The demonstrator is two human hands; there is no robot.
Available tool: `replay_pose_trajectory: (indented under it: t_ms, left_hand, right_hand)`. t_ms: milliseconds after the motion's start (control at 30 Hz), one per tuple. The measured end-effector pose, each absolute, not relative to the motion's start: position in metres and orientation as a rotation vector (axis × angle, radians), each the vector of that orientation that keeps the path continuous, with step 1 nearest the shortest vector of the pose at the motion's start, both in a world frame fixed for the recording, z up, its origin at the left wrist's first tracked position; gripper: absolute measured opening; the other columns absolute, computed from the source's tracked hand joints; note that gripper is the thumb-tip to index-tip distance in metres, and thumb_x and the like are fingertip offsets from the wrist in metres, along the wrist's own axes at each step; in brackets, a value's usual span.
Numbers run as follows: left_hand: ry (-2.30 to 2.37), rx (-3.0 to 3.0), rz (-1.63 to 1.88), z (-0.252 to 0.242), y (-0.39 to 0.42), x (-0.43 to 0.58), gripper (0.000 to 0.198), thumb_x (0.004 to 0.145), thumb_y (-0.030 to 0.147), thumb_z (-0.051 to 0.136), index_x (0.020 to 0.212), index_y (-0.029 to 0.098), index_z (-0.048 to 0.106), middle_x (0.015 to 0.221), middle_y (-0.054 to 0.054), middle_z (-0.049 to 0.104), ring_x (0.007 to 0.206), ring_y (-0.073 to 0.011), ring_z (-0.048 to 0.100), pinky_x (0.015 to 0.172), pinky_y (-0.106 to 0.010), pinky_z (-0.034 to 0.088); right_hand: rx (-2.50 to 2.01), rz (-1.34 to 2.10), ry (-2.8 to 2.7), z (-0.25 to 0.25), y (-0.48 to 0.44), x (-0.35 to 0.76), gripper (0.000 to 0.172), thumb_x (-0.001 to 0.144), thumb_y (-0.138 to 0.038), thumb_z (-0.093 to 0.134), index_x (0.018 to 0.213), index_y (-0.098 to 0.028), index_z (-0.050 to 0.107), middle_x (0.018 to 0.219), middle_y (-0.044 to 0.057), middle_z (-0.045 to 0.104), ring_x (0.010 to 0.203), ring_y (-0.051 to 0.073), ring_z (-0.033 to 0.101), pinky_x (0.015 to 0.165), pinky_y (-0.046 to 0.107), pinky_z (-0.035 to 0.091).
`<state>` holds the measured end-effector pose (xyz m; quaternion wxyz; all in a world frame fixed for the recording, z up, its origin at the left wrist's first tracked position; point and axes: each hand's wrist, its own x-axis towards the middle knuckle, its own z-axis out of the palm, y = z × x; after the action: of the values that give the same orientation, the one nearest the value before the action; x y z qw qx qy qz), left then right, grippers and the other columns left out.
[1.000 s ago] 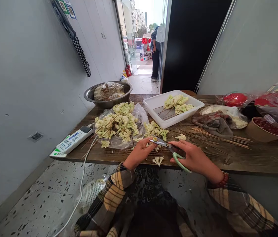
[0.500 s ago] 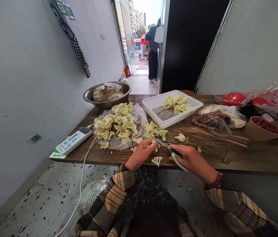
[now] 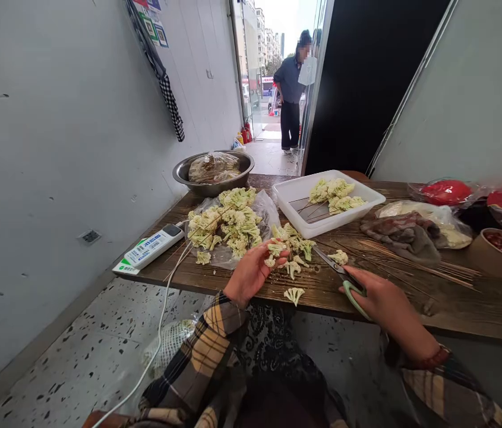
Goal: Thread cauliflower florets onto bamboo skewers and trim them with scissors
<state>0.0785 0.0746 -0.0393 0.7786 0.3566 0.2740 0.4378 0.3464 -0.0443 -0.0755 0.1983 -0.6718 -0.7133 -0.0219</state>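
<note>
Between the fingers of my left hand is a small cauliflower floret, held above the table's front edge. My right hand grips scissors with pale green handles, their blades pointing left and apart from the floret. Cut cauliflower pieces lie on the wood between my hands. Behind my left hand, a heap of cauliflower rests on a clear plastic bag. A white tray farther back holds florets on skewers.
A metal basin with a bagged bundle stands back left. On the left edge lies a white device with a cable. To the right are loose skewers, a crumpled cloth and a paper bowl. A person stands at the doorway.
The scissors have moved right, away from the floret. My left hand has turned palm-up with the floret still in its fingers. The view has shifted left, and the person's head now shows.
</note>
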Motion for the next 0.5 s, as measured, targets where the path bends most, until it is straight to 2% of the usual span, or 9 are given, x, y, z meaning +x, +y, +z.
replay_pose_trajectory:
  t_ms: [200, 400, 500]
  left_hand:
    - [0.730, 0.900, 1.167, -0.043, 0.084, 0.074, 0.024, 0.075, 0.031, 0.071, 0.094, 0.015, 0.069, 0.092, -0.005, 0.068, 0.088, -0.0168, 0.067, 0.084, -0.030, 0.053]
    - [0.925, 1.145, 1.261, -0.053, 0.099, 0.073, 0.030, 0.074, 0.034, 0.070, 0.099, 0.018, 0.069, 0.098, -0.006, 0.068, 0.094, -0.0184, 0.062, 0.089, -0.034, 0.048]
    - [0.982, 1.313, 1.245, -0.056, 0.105, 0.078, 0.031, 0.077, 0.033, 0.066, 0.104, 0.019, 0.069, 0.113, -0.009, 0.066, 0.107, -0.0212, 0.059, 0.095, -0.035, 0.044]
  right_hand:
    - [-2.008, -0.149, -2.107, -0.068, -0.053, 0.352, 0.042, 0.090, -0.029, 0.050, 0.132, -0.024, 0.054, 0.113, 0.006, 0.069, 0.089, 0.023, 0.069, 0.057, 0.029, 0.052]
    - [-1.763, 0.154, -2.252, -0.052, -0.070, 0.339, 0.045, 0.088, -0.022, 0.052, 0.132, -0.029, 0.053, 0.108, 0.004, 0.069, 0.087, 0.018, 0.069, 0.066, 0.025, 0.051]
    - [-1.690, 0.257, -2.321, -0.047, -0.070, 0.321, 0.049, 0.083, -0.016, 0.055, 0.129, -0.032, 0.057, 0.102, 0.003, 0.070, 0.084, 0.017, 0.068, 0.066, 0.023, 0.050]
